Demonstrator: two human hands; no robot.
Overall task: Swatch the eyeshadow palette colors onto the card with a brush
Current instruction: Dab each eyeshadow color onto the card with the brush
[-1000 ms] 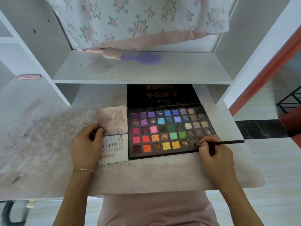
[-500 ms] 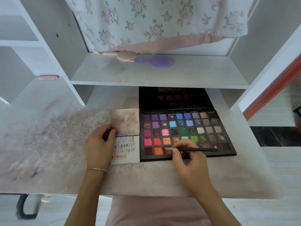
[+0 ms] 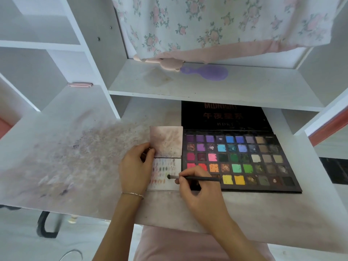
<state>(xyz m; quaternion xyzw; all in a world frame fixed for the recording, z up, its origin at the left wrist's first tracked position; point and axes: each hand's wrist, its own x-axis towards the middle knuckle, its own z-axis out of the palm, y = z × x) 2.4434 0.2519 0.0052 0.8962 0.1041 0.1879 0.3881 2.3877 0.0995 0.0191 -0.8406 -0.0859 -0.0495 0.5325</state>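
Two bare forearms reach forward from the table's near edge; the left hand [image 3: 135,171], a thin bracelet at its wrist, rests with fingers curled and thumb pressing down; the right hand [image 3: 199,191] pinches a thin stick between thumb and fingers.

Home dressing table [image 3: 263,213], floral cloth [image 3: 216,25], hairbrush [image 3: 209,72]

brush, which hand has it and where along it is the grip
The right hand pinches the brush on its handle just behind the bristle head, whose tip is over the swatch card.
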